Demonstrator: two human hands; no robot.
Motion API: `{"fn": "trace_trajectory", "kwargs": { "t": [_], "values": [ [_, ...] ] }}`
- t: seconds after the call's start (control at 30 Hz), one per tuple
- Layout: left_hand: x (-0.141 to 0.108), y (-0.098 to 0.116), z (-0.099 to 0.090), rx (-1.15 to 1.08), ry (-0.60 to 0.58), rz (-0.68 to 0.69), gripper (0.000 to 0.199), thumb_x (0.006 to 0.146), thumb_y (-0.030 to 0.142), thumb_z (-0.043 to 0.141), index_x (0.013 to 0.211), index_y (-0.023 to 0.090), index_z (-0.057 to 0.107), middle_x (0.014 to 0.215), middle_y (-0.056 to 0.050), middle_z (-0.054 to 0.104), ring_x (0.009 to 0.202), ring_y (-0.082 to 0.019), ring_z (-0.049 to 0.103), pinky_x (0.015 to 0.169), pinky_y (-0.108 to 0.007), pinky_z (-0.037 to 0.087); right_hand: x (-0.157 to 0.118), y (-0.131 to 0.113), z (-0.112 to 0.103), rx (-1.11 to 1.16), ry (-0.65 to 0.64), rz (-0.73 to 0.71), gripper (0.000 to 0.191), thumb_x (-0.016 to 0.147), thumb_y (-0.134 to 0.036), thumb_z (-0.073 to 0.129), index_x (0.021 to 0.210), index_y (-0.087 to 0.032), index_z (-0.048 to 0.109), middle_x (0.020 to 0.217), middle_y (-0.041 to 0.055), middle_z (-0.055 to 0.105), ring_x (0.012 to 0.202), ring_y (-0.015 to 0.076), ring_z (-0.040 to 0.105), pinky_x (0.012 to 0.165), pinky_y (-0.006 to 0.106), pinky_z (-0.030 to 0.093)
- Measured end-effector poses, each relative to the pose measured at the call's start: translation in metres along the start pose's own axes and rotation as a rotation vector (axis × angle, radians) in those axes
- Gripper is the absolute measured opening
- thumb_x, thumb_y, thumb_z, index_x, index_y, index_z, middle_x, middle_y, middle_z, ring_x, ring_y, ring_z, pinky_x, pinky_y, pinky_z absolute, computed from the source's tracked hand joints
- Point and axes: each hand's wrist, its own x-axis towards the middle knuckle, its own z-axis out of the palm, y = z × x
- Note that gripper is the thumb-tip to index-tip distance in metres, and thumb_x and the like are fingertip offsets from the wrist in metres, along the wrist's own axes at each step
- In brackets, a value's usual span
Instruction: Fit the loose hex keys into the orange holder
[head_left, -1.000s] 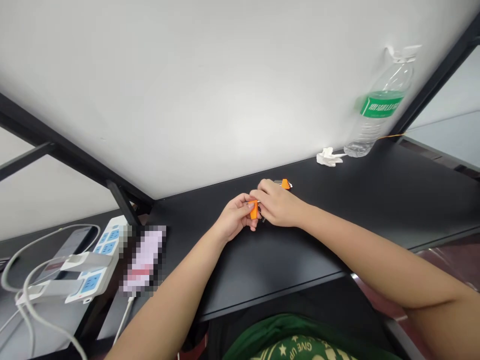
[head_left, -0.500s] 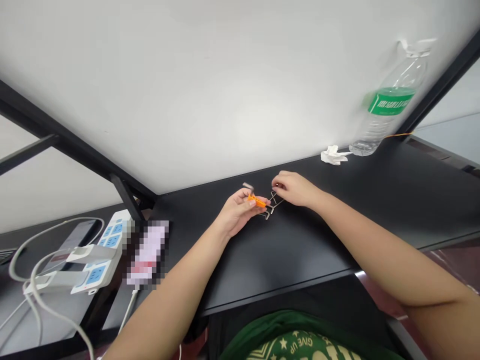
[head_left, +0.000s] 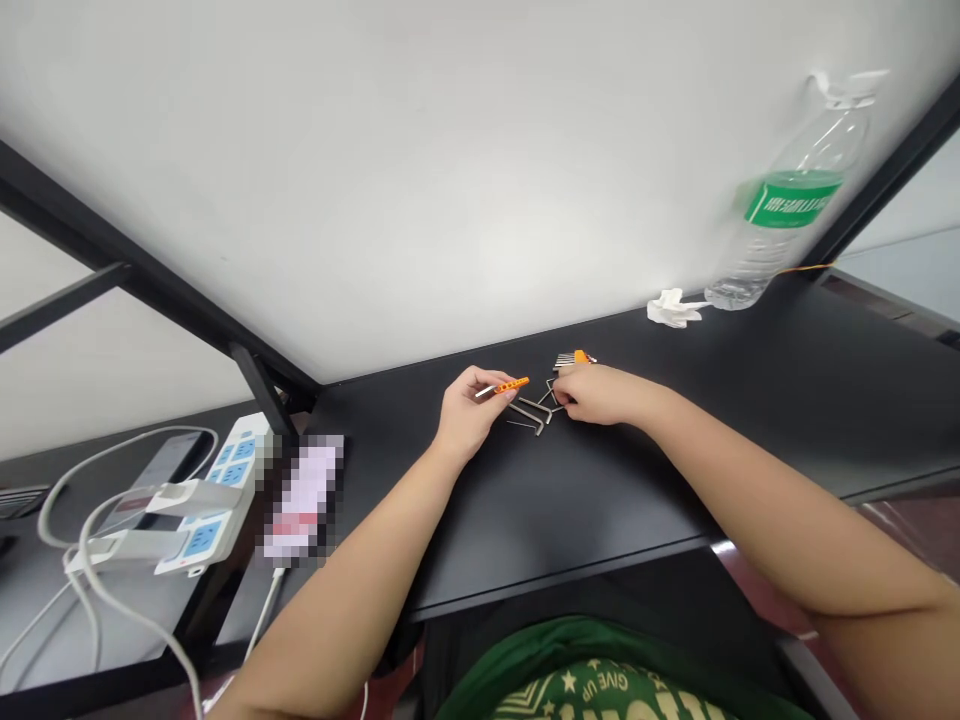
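Between the thumb and fingers of my left hand is an orange holder with a row of holes and a metal key sticking out to its left. Several L-shaped hex keys lie on the black table between my two hands. My right hand is closed, its fingertips down at the keys on the right; what they pinch is too small to make out. Just behind it lies a second orange holder with several metal keys in it, partly hidden by the hand.
On the black table, a crumpled tissue and a clear bottle with a green label stand by the wall. At the left are a power strip, white cables and a blurred-out phone.
My left hand has turned the orange holder, so its row of holes now shows. My right hand has moved slightly down, and the second orange holder has come into view behind it.
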Motion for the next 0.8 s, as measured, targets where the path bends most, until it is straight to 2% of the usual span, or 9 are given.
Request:
{"fn": "trace_trajectory", "kwargs": {
  "t": [0.07,0.2,0.37,0.53,0.67,0.8],
  "values": [
    [0.000,0.000,-0.001,0.081,0.012,0.054,0.024,0.075,0.027,0.085,0.081,0.017,0.063,0.095,-0.006,0.073,0.093,-0.020,0.072,0.090,-0.042,0.060,0.000,-0.002,0.001,0.012,0.017,-0.003,0.004,0.083,-0.017,0.061,0.081,-0.017,0.064,0.097,0.0064,0.064,0.077,0.0144,0.054,0.067,0.026,0.036],
    [0.000,-0.002,-0.004,0.197,0.006,0.099,0.020,0.079,0.029,0.082,0.085,0.018,0.066,0.095,-0.006,0.073,0.092,-0.020,0.072,0.091,-0.044,0.060,0.007,-0.015,0.008,0.025,0.120,-0.028,0.018,0.091,-0.034,0.060,0.091,-0.017,0.068,0.100,0.0085,0.065,0.084,0.0173,0.058,0.070,0.026,0.037],
    [-0.001,-0.006,-0.007,0.360,-0.028,0.182,0.014,0.083,0.028,0.077,0.090,0.020,0.067,0.100,-0.006,0.073,0.096,-0.020,0.072,0.090,-0.041,0.061,0.014,-0.028,0.020,-0.020,0.161,0.009,0.009,0.086,-0.018,0.058,0.086,-0.014,0.066,0.098,0.0118,0.067,0.085,0.0186,0.060,0.071,0.027,0.038],
    [0.001,-0.013,-0.012,0.507,0.001,0.243,0.009,0.086,0.027,0.074,0.088,0.021,0.067,0.100,-0.005,0.074,0.095,-0.020,0.072,0.089,-0.040,0.061,0.009,-0.018,0.009,0.204,0.306,0.046,0.003,0.083,-0.018,0.060,0.085,-0.018,0.062,0.083,0.0036,0.068,0.076,0.0138,0.059,0.068,0.023,0.039],
    [0.003,-0.018,-0.016,0.491,0.040,0.249,0.011,0.085,0.028,0.074,0.086,0.022,0.066,0.100,-0.005,0.075,0.096,-0.021,0.073,0.090,-0.041,0.060,0.002,-0.015,0.002,0.454,0.437,-0.089,0.012,0.083,-0.017,0.057,0.093,-0.019,0.064,0.076,-0.0016,0.066,0.065,0.0094,0.057,0.066,0.021,0.042],
    [0.003,-0.017,-0.015,0.526,0.039,0.263,0.011,0.085,0.029,0.075,0.086,0.022,0.067,0.099,-0.004,0.076,0.094,-0.020,0.074,0.090,-0.040,0.059,-0.001,-0.024,0.002,0.515,0.571,-0.243,0.013,0.082,-0.015,0.058,0.089,-0.018,0.067,0.077,-0.0006,0.065,0.065,0.0088,0.056,0.066,0.021,0.043]
  ]
}}
